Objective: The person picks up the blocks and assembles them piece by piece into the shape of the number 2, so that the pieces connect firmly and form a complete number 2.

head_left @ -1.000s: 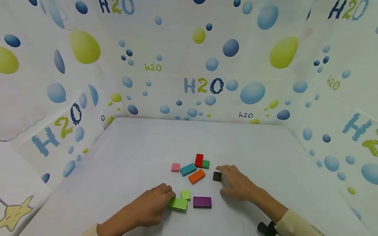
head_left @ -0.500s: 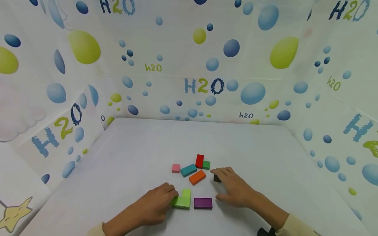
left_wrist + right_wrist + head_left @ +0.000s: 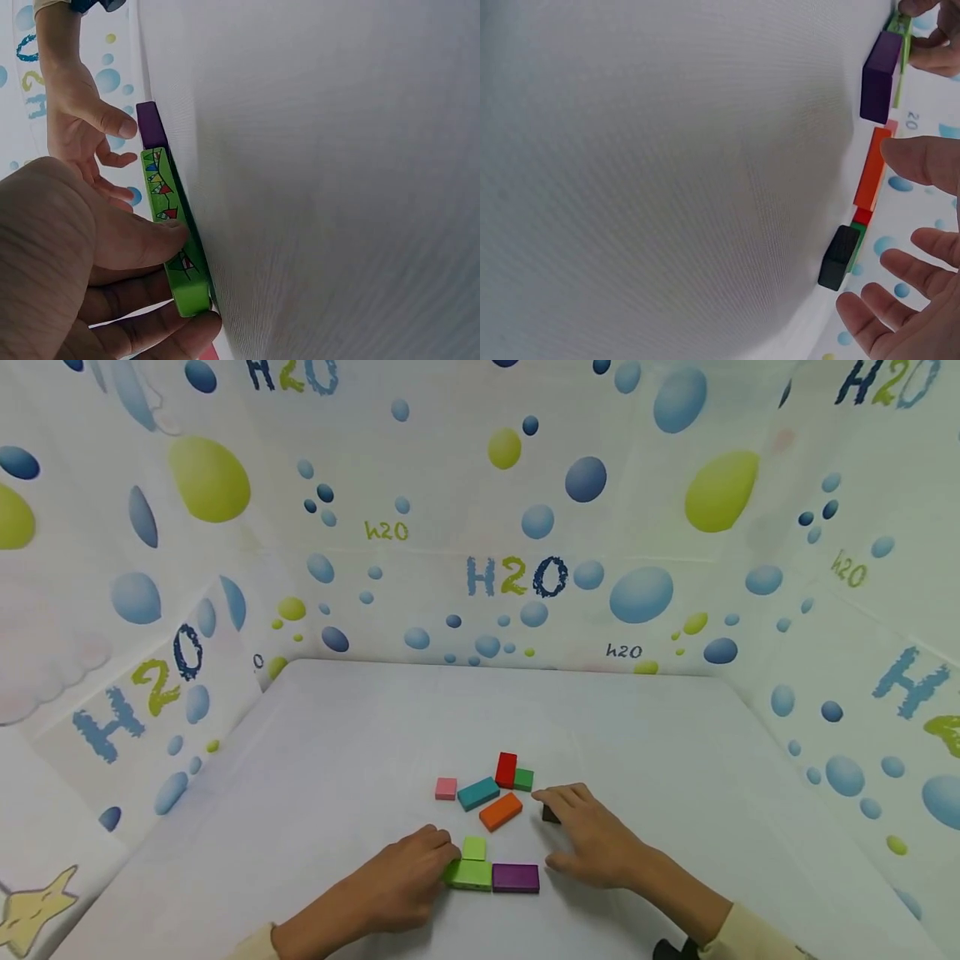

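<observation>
My left hand (image 3: 411, 878) grips the left end of a long lime-green block (image 3: 471, 877), thumb on the near side and fingers beyond it. Bunting flags are printed on this block's side, as the left wrist view shows. Its right end meets a purple block (image 3: 515, 878), end to end. A small lime-green block (image 3: 474, 848) sits against its far edge. My right hand (image 3: 600, 842), fingers spread and holding nothing, hovers by a black block (image 3: 550, 815) and partly covers it in the head view. In the right wrist view the black block (image 3: 838, 257) shows whole, apart from the fingers.
Farther back on the white table (image 3: 360, 735) lie an orange block (image 3: 501, 811), a teal block (image 3: 478, 793), a pink block (image 3: 446, 788), a red block (image 3: 506, 770) and a green block (image 3: 524, 779). A bubble-patterned curtain (image 3: 435, 460) surrounds the table.
My left hand has slid the long lime-green block right, up to the purple one, and the small lime-green block shifted slightly. My right hand moved a little left, over the black block.
</observation>
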`<action>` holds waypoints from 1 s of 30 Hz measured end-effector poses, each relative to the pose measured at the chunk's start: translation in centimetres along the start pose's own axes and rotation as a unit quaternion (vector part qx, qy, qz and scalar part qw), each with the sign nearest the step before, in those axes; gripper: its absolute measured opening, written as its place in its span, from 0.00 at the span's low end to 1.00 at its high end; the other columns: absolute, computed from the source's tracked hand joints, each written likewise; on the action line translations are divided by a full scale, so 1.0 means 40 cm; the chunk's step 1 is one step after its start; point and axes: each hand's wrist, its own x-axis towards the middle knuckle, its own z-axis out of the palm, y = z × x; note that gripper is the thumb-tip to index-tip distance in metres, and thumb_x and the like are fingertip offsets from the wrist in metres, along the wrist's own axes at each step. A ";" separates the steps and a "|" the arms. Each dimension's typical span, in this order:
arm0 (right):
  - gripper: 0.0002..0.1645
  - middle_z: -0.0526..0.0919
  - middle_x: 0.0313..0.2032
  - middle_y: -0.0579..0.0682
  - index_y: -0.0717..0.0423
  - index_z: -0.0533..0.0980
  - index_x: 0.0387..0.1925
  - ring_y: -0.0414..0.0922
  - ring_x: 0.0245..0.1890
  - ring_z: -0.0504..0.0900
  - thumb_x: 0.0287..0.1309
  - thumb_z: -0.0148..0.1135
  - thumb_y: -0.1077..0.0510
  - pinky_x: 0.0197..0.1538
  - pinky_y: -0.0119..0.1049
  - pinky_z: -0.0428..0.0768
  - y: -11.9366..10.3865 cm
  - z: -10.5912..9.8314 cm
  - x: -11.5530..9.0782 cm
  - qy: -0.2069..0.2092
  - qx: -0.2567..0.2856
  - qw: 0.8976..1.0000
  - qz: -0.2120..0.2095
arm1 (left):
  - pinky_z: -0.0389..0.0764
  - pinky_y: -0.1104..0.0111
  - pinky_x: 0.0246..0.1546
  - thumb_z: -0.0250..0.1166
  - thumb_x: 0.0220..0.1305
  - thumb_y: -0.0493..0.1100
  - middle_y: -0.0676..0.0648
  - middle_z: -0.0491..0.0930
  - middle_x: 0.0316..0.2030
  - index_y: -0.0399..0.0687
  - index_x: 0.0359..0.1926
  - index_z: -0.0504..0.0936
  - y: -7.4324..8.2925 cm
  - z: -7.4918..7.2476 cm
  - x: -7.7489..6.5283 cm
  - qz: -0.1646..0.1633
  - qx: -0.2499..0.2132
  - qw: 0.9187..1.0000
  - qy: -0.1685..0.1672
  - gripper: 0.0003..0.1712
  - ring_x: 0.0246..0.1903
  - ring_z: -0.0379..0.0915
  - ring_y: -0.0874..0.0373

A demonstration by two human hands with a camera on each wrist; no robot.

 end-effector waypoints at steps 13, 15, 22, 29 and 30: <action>0.47 0.71 0.67 0.47 0.51 0.65 0.71 0.48 0.66 0.66 0.53 0.75 0.49 0.66 0.51 0.74 0.005 0.014 0.007 -0.004 -0.006 1.000 -0.003 | 0.82 0.69 0.47 0.72 0.57 0.38 0.55 0.78 0.42 0.45 0.52 0.84 0.001 -0.005 0.002 -0.001 0.006 1.000 -0.015 0.20 0.42 0.69 0.64; 0.47 0.71 0.67 0.47 0.50 0.66 0.71 0.48 0.66 0.66 0.53 0.75 0.49 0.66 0.51 0.74 0.004 0.017 0.010 -0.004 -0.009 1.000 -0.004 | 0.83 0.70 0.46 0.73 0.57 0.38 0.55 0.79 0.43 0.45 0.52 0.84 0.001 -0.005 0.003 -0.001 0.007 1.000 -0.014 0.20 0.42 0.70 0.64; 0.46 0.71 0.67 0.48 0.50 0.66 0.72 0.49 0.66 0.66 0.53 0.74 0.47 0.67 0.51 0.74 0.005 0.031 0.027 -0.002 -0.028 0.999 -0.020 | 0.83 0.69 0.46 0.72 0.57 0.38 0.55 0.79 0.43 0.45 0.51 0.84 0.001 0.000 -0.002 0.001 0.009 1.000 -0.007 0.19 0.43 0.71 0.63; 0.43 0.72 0.66 0.49 0.51 0.67 0.70 0.51 0.65 0.67 0.55 0.72 0.49 0.65 0.54 0.73 0.009 0.037 0.052 0.019 -0.053 0.998 -0.043 | 0.82 0.69 0.46 0.73 0.59 0.43 0.55 0.79 0.43 0.47 0.51 0.85 0.003 -0.005 0.001 -0.003 -0.001 1.000 -0.006 0.19 0.43 0.70 0.64; 0.42 0.73 0.66 0.49 0.50 0.68 0.70 0.51 0.65 0.67 0.55 0.72 0.49 0.64 0.54 0.73 0.008 0.038 0.056 0.021 -0.053 0.997 -0.042 | 0.82 0.69 0.45 0.73 0.59 0.44 0.55 0.79 0.43 0.47 0.51 0.85 0.002 -0.006 0.002 -0.003 -0.002 1.000 -0.004 0.19 0.43 0.70 0.64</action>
